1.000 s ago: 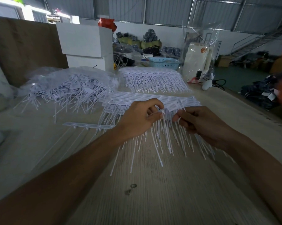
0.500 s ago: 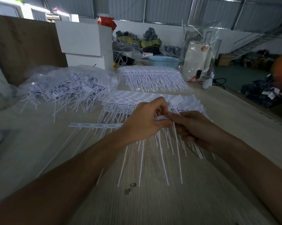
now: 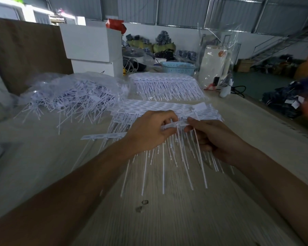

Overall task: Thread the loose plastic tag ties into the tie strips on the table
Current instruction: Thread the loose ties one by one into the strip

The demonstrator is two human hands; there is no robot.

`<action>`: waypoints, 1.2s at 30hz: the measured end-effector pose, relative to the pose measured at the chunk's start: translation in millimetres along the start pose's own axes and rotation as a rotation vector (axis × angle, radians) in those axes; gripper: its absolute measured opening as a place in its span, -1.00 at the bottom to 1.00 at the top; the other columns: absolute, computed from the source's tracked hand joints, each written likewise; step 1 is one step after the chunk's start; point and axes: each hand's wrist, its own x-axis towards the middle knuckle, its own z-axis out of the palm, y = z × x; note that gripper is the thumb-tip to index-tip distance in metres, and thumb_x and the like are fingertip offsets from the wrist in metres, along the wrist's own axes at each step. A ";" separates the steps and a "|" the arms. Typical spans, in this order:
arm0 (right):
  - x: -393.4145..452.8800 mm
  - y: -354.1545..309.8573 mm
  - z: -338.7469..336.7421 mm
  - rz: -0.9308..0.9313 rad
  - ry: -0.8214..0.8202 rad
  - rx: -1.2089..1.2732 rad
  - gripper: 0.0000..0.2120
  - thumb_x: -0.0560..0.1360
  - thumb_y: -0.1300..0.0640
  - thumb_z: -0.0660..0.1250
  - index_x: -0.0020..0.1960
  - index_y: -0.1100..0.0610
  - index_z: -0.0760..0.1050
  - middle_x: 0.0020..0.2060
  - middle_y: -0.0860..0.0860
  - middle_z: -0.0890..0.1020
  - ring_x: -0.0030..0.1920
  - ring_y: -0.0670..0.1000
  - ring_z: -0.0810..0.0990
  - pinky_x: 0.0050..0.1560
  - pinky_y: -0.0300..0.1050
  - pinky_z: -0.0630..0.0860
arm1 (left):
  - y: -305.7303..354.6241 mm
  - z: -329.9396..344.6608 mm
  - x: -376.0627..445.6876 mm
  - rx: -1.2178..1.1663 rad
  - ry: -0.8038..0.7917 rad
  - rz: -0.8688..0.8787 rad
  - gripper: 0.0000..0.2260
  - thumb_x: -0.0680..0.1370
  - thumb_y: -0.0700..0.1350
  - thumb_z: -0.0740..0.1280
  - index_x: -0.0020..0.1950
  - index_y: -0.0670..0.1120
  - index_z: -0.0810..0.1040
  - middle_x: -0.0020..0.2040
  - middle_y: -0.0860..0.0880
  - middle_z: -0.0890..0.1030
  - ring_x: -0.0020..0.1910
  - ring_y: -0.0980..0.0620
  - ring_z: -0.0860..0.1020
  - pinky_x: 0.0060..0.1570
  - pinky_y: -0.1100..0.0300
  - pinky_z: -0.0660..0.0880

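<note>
Two hands met over the middle of the pale wood-grain table (image 3: 167,219), in a warehouse-like room with corrugated walls. Behind them lay a heap of loose white plastic tag ties in a clear bag (image 3: 69,98), well to the left, and stacked white tie strips (image 3: 167,86) farther back, beside a blue basket (image 3: 178,68). The long white plastic strip being filled (image 3: 103,136) ran left to right across the table, its threaded ties hanging toward the person. The left hand (image 3: 149,134) gripped that strip near its right end; the right hand (image 3: 213,137) pinched a single thin white tie (image 3: 200,157), touching the strip just beside the left fingertips, so it seemed the nearer for feeding.
</note>
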 end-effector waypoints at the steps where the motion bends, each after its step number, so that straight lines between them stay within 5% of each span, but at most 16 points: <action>1: -0.2 -0.3 -0.6 0.004 -0.012 -0.008 -0.64 0.48 -0.10 0.40 -0.09 0.23 0.64 -0.50 -0.07 0.21 -0.52 -0.11 0.14 -0.57 -0.26 0.10 | -0.8 -0.8 0.3 0.018 0.018 -0.001 -0.85 0.51 -0.08 0.45 0.06 -0.03 0.65 -0.15 0.05 0.67 -0.16 0.02 0.63 -0.15 -0.04 0.57; 17: -1.4 1.7 3.0 -0.060 0.031 -0.099 -0.75 0.59 0.07 0.36 -0.10 0.25 0.63 -0.52 -0.04 0.25 -0.53 -0.10 0.18 -0.52 -0.21 0.10 | -1.6 -1.6 0.3 0.010 0.008 0.042 -0.90 0.55 -0.13 0.44 0.02 -0.11 0.69 -0.10 -0.02 0.69 -0.11 0.03 0.62 -0.07 -0.03 0.56; 25: -5.0 -0.8 2.1 -0.135 0.032 -0.168 -0.81 0.60 0.16 0.34 -0.16 0.17 0.63 -0.57 -0.09 0.27 -0.57 -0.14 0.20 -0.55 -0.26 0.15 | 2.2 -3.4 2.1 -0.165 -0.059 -0.032 -0.90 0.58 -0.17 0.40 -0.02 -0.14 0.71 -0.14 -0.01 0.72 -0.20 0.20 0.63 -0.12 0.33 0.48; 30: -6.6 -1.4 4.3 -0.157 0.036 -0.183 -0.70 0.62 0.07 0.31 -0.23 0.21 0.55 -0.57 -0.07 0.24 -0.57 -0.12 0.17 -0.52 -0.23 0.14 | 2.9 -2.7 -0.8 -0.188 0.002 -0.039 -0.82 0.53 -0.22 0.45 0.12 -0.08 0.69 -0.17 0.03 0.70 -0.19 0.20 0.62 -0.13 0.45 0.44; 36: -6.4 -1.1 3.4 -0.145 0.028 -0.202 -0.68 0.60 0.01 0.32 -0.20 0.21 0.59 -0.57 -0.09 0.24 -0.56 -0.13 0.18 -0.54 -0.25 0.17 | -0.9 0.4 -0.4 -0.162 0.046 -0.049 -0.80 0.52 -0.16 0.47 0.13 0.02 0.66 -0.23 0.07 0.66 -0.22 0.14 0.62 -0.15 0.21 0.55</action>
